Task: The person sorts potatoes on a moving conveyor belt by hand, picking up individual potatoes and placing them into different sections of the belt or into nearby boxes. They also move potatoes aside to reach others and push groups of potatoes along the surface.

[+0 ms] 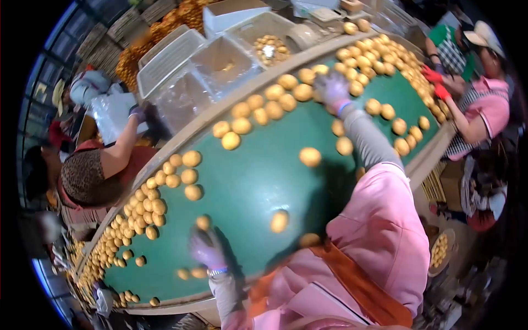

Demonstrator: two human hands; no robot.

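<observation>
Many round yellow-orange fruits lie on a green conveyor belt (247, 181). My left hand (206, 248), in a purple glove with a wristband, hovers low over the belt's near edge. It is blurred, and one fruit (203, 222) sits right at its fingertips. My right hand (333, 88), also in a purple glove, stretches far across the belt on a grey sleeve. Its fingers are spread over a row of fruits (302, 91) by the far rim. Single fruits (309, 157) (279, 221) lie between my hands.
A person in a patterned top (91, 173) leans over the far rim at left. Another person in pink with red gloves (484, 104) works at the right end. Clear plastic crates (220, 63) and heaps of fruit stand behind the belt. A dense pile of fruits (137, 212) fills the left end.
</observation>
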